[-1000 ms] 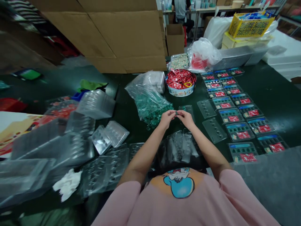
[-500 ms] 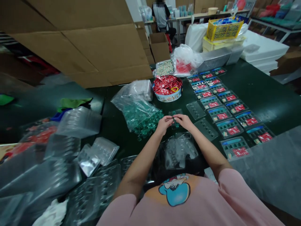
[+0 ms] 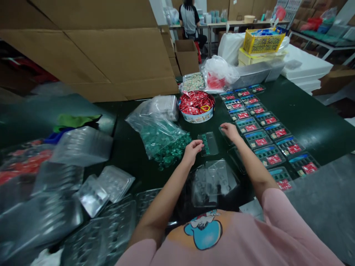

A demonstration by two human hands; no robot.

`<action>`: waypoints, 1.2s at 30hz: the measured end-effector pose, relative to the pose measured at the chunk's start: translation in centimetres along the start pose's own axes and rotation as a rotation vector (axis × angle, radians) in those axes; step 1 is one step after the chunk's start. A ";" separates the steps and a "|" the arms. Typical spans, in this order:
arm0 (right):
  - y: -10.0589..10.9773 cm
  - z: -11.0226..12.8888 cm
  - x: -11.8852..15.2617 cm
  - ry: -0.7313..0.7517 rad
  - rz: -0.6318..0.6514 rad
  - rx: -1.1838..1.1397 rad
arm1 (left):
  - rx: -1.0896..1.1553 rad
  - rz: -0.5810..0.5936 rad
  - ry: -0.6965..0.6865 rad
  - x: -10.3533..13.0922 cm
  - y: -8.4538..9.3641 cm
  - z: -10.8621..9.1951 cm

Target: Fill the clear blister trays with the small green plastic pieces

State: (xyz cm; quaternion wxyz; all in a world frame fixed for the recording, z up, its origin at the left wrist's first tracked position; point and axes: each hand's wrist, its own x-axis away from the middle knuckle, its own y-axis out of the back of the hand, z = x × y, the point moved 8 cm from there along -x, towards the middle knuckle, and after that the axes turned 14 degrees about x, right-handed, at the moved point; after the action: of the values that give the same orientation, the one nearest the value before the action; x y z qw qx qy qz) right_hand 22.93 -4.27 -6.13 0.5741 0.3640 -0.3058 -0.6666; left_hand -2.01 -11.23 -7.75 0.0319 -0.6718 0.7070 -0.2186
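Observation:
My left hand has its fingers pressed together at the left edge of a clear tray; whether it holds a small piece is hard to tell. Green pieces fill that tray's left side. Farther right, my right hand pinches the upper left corner of another clear tray, partly hidden under the hand. Left of my left hand, a heap of green clear pieces spills out of a plastic bag. Rows of filled trays with blue items and red packets lie to the right.
A round tin of red packets stands beyond my hands. Clear trays lie close to my body, and stacked ones at the left. A cardboard sheet rises at the back left. A person sits in the background.
My hands have moved apart. The right hand went right to another clear tray and took its corner, while the left stays near the tray with green pieces. The view has shifted slightly.

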 end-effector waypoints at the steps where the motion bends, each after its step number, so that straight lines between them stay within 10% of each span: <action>1: 0.7 -1.4 -1.0 -0.042 -0.020 0.063 | -0.026 -0.004 -0.010 0.2 0.4 -0.2; 6: 1.0 -4.6 -3.7 -0.070 0.020 0.202 | -0.100 -0.013 -0.032 0.9 1.9 -0.8; 17: -0.9 -3.5 -4.3 0.037 0.088 0.346 | -0.139 0.004 -0.062 1.1 3.0 -0.1; 36: -2.8 -1.4 -4.3 -0.070 0.285 0.706 | -0.794 0.367 -0.332 2.7 -0.6 1.3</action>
State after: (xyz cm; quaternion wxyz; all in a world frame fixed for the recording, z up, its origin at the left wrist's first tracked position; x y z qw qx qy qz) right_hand 22.89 0.45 -8.67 0.4894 0.4705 -0.5835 -0.4458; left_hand -1.26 -14.22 -8.07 -0.0770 -0.5216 0.8285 0.1887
